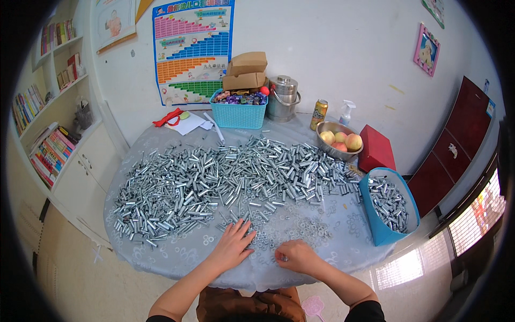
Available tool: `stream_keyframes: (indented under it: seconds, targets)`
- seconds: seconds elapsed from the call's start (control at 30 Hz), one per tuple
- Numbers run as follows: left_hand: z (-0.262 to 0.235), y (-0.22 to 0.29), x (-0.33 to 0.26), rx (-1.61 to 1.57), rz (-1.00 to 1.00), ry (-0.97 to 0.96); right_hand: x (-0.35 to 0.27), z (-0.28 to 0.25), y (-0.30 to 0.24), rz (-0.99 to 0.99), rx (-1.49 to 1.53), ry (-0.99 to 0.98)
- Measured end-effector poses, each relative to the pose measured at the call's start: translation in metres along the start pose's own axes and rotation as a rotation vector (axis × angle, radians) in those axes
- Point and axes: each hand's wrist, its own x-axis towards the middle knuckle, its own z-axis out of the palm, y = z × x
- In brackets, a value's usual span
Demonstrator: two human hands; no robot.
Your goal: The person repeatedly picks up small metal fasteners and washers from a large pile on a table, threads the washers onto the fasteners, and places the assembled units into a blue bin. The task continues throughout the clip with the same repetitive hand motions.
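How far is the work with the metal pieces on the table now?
Done: some metal sleeves already lie in the blue bin. In hand: the left hand lies flat on small washers, and the right hand pinches a small piece. Left: a very large heap of sleeves covers the table.

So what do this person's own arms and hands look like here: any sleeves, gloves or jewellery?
Both hands are bare: no gloves on the left hand or the right hand. The forearms are uncovered too, with short black sleeves showing only near the lower edge of the picture. No watch, bracelet or ring can be made out at this size.
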Motion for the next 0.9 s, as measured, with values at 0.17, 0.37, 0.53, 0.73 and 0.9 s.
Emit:
stream_keyframes:
  seconds: [0.17, 0.37, 0.53, 0.73, 0.9]
  targets:
    - [0.001, 0.0, -0.002, -0.013, -0.003, 0.005, 0.001, -0.003, -0.005, -0.004, -0.036, -0.013]
    - [0.0, 0.002, 0.0, -0.021, -0.009, -0.012, 0.002, -0.001, -0.008, -0.065, -0.136, 0.025]
    - [-0.002, 0.004, 0.0, -0.03, -0.016, -0.008, 0.002, 0.002, -0.018, -0.117, -0.153, 0.075]
    - [-0.004, 0.004, 0.003, -0.012, -0.011, -0.027, 0.002, 0.008, 0.008, -0.008, 0.12, 0.122]
    - [-0.004, 0.003, 0.004, -0.022, -0.005, -0.022, -0.004, -0.03, 0.033, 0.235, 0.238, 0.308]
